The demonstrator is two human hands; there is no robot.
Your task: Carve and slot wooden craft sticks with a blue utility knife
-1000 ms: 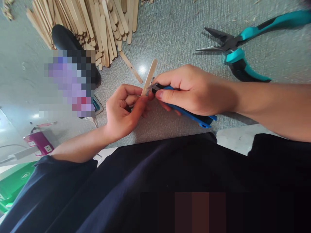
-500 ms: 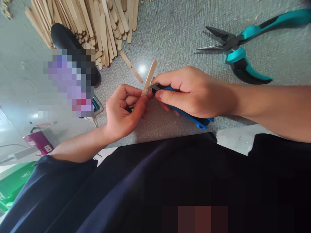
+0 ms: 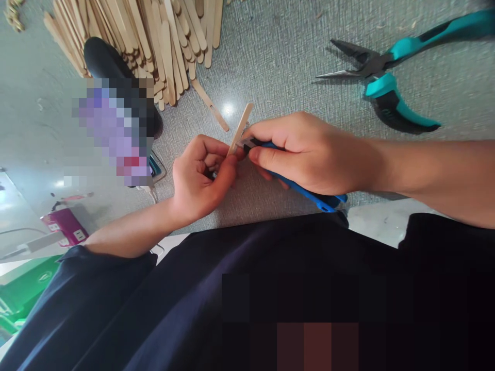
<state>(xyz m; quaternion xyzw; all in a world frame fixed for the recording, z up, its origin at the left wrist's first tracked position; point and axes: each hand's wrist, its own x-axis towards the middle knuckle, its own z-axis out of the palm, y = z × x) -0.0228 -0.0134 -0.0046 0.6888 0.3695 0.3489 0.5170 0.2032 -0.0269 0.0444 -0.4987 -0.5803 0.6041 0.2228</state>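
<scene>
Between the thumb and fingers of my left hand (image 3: 203, 178) a wooden craft stick (image 3: 243, 125) is pinched, its rounded end pointing up and away. My right hand (image 3: 305, 152) is wrapped round a blue utility knife (image 3: 309, 195). The short blade of the knife meets the right edge of the stick, just above my left thumb. Just beyond lies another craft stick (image 3: 211, 105) with a small notch or hole in it. The lower end of the held stick is hidden by my left hand.
A heap of craft sticks (image 3: 168, 56) lies at the back left, beside a black object (image 3: 110, 59) and a blurred-out patch. Opened needle-nose pliers (image 3: 377, 67) with teal handles lie at the right. A purple power strip (image 3: 65, 226) and a green box (image 3: 31, 288) sit at the left.
The held stick has tilted a little more and turned its narrow edge into view. The knife's rear end has swung slightly down and right. Both grips stay as they were.
</scene>
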